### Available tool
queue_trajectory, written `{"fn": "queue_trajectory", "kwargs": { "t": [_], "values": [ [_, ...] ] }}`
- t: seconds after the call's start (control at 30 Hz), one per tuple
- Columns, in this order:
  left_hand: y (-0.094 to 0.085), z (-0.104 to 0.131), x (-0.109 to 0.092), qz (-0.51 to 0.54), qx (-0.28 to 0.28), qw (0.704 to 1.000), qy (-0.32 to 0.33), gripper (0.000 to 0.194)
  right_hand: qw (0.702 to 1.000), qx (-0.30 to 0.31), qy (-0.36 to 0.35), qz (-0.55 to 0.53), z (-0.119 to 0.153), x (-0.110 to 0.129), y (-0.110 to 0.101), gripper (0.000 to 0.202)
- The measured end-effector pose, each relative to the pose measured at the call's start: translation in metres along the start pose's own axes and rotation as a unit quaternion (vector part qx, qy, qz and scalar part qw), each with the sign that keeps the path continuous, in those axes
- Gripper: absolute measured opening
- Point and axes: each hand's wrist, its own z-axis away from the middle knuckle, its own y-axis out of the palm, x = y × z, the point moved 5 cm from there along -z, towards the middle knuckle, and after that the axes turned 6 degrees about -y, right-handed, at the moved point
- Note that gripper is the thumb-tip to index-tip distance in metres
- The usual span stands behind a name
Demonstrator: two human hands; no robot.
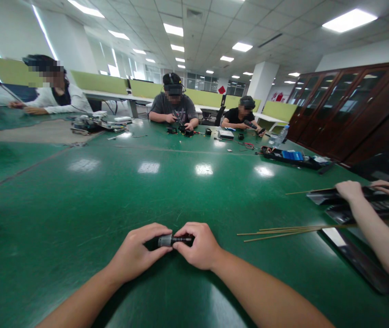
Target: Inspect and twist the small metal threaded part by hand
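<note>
Left fingers (pixel 156 229) pinch the part (pixel 165 240) by its grey end, right fingers (pixel 181 248) grasp its dark shaft (pixel 182 238), sticks (pixel 283 231) off to their right!

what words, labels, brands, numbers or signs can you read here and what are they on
No text can be read.
Grey-and-black cylindrical part between left hand and right hand: no legible marking.
Red diamond decoration in the background: any characters too small.
Plastic bottle: any label too blurred.
Dark grey shirt across the table: print too blurred.
</note>
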Motion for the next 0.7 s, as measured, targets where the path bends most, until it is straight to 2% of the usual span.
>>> {"fn": "queue_trajectory", "kwargs": {
  "t": [0.7],
  "values": [
    [-0.0037, 0.0017, 0.0021, -0.015, -0.016, 1.0, 0.018, 0.031, 1.0, -0.012, -0.006, 0.025, 0.0004, 0.0025, -0.0018, 0.011]
  ]
}}
